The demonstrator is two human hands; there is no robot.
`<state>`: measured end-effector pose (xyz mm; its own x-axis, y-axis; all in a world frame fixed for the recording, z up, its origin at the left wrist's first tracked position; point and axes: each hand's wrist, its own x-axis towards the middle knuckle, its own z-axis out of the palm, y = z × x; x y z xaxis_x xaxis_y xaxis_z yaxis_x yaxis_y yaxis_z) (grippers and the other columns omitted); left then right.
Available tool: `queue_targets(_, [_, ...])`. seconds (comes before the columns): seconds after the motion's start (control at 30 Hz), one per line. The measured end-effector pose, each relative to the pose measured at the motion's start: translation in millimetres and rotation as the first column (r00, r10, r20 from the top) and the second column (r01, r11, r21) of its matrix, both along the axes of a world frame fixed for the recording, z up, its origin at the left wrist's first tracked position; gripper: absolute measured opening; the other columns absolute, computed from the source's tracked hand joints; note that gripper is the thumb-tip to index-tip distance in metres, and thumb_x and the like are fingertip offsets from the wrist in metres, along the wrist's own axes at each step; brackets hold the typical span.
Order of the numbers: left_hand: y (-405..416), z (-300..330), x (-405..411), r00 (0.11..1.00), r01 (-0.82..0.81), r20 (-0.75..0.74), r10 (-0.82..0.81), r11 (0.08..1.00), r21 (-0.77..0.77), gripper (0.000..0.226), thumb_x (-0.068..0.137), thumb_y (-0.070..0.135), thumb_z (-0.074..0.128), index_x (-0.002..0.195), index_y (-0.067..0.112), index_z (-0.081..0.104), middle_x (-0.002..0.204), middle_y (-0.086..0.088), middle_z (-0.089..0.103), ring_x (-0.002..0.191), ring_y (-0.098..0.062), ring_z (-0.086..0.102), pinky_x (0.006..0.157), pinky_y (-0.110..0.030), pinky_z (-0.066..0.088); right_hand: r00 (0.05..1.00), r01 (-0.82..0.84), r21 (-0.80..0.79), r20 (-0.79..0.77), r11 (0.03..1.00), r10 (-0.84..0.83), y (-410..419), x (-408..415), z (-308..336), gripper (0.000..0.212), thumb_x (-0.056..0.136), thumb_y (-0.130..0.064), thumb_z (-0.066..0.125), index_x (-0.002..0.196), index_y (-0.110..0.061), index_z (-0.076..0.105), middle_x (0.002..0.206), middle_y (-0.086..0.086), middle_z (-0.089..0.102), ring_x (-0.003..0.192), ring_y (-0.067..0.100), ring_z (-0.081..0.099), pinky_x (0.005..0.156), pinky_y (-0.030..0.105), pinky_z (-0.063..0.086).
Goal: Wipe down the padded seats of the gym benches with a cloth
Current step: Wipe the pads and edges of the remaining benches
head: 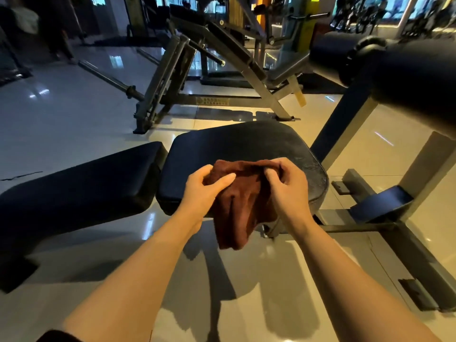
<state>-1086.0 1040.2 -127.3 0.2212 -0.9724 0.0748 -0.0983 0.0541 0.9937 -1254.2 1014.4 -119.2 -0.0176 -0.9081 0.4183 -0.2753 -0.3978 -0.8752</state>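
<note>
At the centre of the frame, a brown cloth (243,201) hung bunched between both hands over the near edge of the black seat (237,146). The left hand (206,187) pinched its left side between thumb and curled fingers, while the right hand (287,185) gripped its upper right corner, fingers curled into the fabric. The cloth's lower end drooped below the seat, and the backrest (81,183) lay at left.

Cloth (243,206): rust-brown terry, soft, matt; seat pad (237,149): black vinyl (scuffed, faintly sheened); frame (350,124): painted metal; floor (61,114): glossy tile.
</note>
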Motion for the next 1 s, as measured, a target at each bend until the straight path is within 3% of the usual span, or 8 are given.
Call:
queue_targets(0.17, [-53,26,39,0.994,-0.007,0.109,0.002,0.999,0.043,0.016,0.086,0.033,0.07,0.099,0.023,0.071,0.092,0.002,0.073,0.086,-0.011,0.069,0.075,-0.025,0.056,0.999,-0.034,-0.01,0.002,0.999,0.034,-70,36,21,0.015,0.093,-0.008,0.05,0.09,-0.014,0.063,0.082,-0.011,0.062,0.081,0.003,0.058,0.074,0.02,0.046])
queue_targets(0.33, [-81,69,72,0.95,0.022,0.298,-0.098,0.968,0.248,0.033,0.085,0.038,0.07,0.09,0.006,0.067,0.087,-0.008,0.069,0.078,-0.016,0.065,0.073,-0.029,0.052,0.999,-0.036,0.196,0.025,0.98,0.032,-117,59,58,0.017,0.09,-0.005,0.049,0.083,-0.014,0.061,0.078,-0.003,0.061,0.076,0.01,0.056,0.07,0.025,0.043])
queue_targets(0.47, [-80,106,86,0.93,0.071,0.317,-0.186,0.937,0.342,0.029,0.09,0.025,0.067,0.071,0.014,0.048,0.073,-0.003,0.05,0.071,-0.015,0.05,0.069,-0.031,0.038,0.997,-0.073,0.337,0.012,0.939,0.073,-124,64,102,0.021,0.086,-0.001,0.05,0.079,-0.016,0.063,0.079,0.0,0.064,0.077,0.014,0.06,0.072,0.03,0.047])
queue_targets(0.53, [-75,131,98,0.928,0.033,0.331,-0.173,0.921,0.388,0.027,0.094,0.028,0.06,0.074,0.013,0.05,0.076,-0.005,0.051,0.075,-0.019,0.05,0.07,-0.034,0.039,0.994,-0.111,0.393,0.036,0.913,0.105,-119,72,131,0.023,0.085,0.002,0.051,0.078,-0.017,0.064,0.079,0.002,0.065,0.077,0.016,0.061,0.074,0.031,0.047])
queue_targets(0.73, [-33,249,180,0.964,-0.171,0.262,0.033,0.835,0.523,0.028,0.099,0.04,0.046,0.109,0.015,0.055,0.103,-0.007,0.058,0.095,-0.023,0.059,0.07,-0.034,0.054,0.947,-0.32,0.504,0.154,0.802,0.282,-92,162,276,0.032,0.094,0.004,0.047,0.108,-0.013,0.07,0.09,0.004,0.068,0.075,0.009,0.063,0.061,0.016,0.05])
queue_targets(0.87, [22,351,262,0.955,-0.298,0.162,0.25,0.793,0.531,0.02,0.098,0.024,0.053,0.084,0.013,0.045,0.092,-0.009,0.053,0.081,-0.017,0.056,0.076,-0.037,0.053,0.914,-0.395,0.519,0.14,0.758,0.38,-60,249,388,0.033,0.096,0.001,0.047,0.11,-0.015,0.072,0.095,0.003,0.067,0.079,0.013,0.061,0.067,0.024,0.05])
queue_targets(0.93, [53,392,303,0.92,-0.334,0.01,0.391,0.773,0.539,0.02,0.096,0.014,0.057,0.084,0.015,0.042,0.096,-0.011,0.053,0.084,-0.019,0.057,0.084,-0.044,0.054,0.898,-0.421,0.53,0.13,0.736,0.42,-42,292,432,0.032,0.095,0.001,0.048,0.103,-0.016,0.073,0.092,0.001,0.065,0.078,0.013,0.059,0.066,0.024,0.047])
queue_targets(1.0, [81,423,342,0.886,-0.389,-0.01,0.463,0.755,0.528,0.018,0.096,0.013,0.057,0.089,0.017,0.041,0.097,-0.01,0.053,0.083,-0.021,0.056,0.085,-0.047,0.052,0.878,-0.448,0.545,0.119,0.708,0.464,-29,333,465,0.033,0.093,0.002,0.048,0.1,-0.017,0.074,0.097,0.003,0.065,0.082,0.015,0.059,0.067,0.022,0.048])
